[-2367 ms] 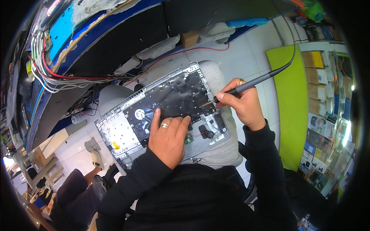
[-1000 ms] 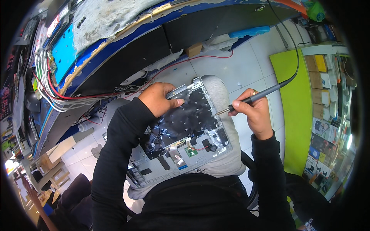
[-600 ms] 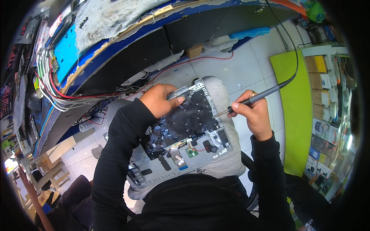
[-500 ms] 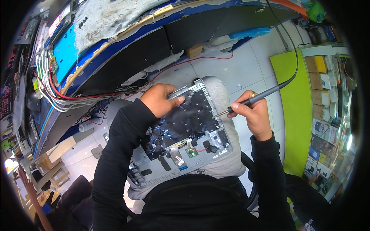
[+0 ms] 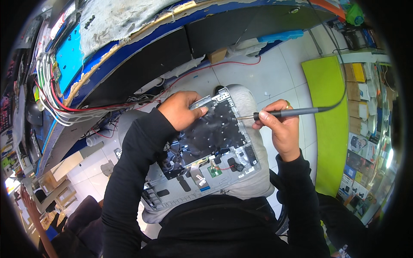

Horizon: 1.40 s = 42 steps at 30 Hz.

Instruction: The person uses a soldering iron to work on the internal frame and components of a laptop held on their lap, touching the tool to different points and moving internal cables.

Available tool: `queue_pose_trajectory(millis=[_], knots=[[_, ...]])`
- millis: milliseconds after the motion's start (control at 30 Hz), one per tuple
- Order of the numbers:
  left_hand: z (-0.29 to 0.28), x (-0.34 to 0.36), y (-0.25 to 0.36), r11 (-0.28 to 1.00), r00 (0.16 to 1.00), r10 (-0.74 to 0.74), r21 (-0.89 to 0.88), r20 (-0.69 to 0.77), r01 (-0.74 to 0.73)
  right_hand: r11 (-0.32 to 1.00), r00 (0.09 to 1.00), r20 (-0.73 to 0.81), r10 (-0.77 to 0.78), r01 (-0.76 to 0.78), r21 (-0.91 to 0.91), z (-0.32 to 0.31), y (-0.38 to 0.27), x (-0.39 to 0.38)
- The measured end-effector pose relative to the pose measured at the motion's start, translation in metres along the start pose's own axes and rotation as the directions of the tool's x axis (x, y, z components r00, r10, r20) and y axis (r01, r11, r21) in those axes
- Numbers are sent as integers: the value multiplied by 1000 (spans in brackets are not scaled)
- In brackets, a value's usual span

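Observation:
Across my lap lies a laptop's palm-rest cover (image 5: 172, 194), inner side up, with a black keyboard backing (image 5: 202, 137) fixed in it. My left hand (image 5: 180, 110) grips its far edge, thumb on the black sheet and fingers hidden beneath. Between the thumb and fingers of my right hand (image 5: 282, 129) is a soldering iron (image 5: 297, 112) with a grey handle and a cord. Its thin metal tip meets the right edge of the backing; whether it touches cannot be made out. A small green circuit board (image 5: 214, 170) and a flat ribbon cable (image 5: 200, 178) sit nearer to me.
A worn workbench (image 5: 142, 34) with a grey cloth curves along the far left. White and red cables (image 5: 77, 114) hang off its edge. To the right are a lime-green panel (image 5: 325, 129) and a glass case (image 5: 361, 163) of boxes. Another person's arm (image 5: 34, 215) shows at lower left.
My right hand has turned the soldering iron to lie more level, and its tip has moved up along the backing's right edge. The left hand and the cover stay nearly in place.

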<state>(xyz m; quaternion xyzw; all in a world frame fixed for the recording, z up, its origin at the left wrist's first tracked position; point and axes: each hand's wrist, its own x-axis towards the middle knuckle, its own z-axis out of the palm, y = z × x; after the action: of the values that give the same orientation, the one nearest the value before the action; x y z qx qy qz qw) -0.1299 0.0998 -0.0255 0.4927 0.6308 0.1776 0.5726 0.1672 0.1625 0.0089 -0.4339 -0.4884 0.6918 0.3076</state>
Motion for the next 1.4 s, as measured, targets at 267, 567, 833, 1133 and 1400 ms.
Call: queue_pose_trajectory(millis=[267,567,833,1133,1400], knots=[[5,18,-1,978,1000,24,-207,14,-21,993,991,-71,-112,114,24,45,13,-8],[8,24,-6,994,999,-17,-112,-32,13,887,927,-105,-359,304,-349,61,35,5],[8,23,-2,995,999,-22,-97,-34,18,711,836,34,-548,487,-507,65,34,10],[6,21,0,994,998,-48,-99,-28,45,764,885,-18,-465,392,-512,68,27,13],[5,19,10,994,996,-84,-69,-6,83,932,971,-129,-201,149,-330,68,20,20]])
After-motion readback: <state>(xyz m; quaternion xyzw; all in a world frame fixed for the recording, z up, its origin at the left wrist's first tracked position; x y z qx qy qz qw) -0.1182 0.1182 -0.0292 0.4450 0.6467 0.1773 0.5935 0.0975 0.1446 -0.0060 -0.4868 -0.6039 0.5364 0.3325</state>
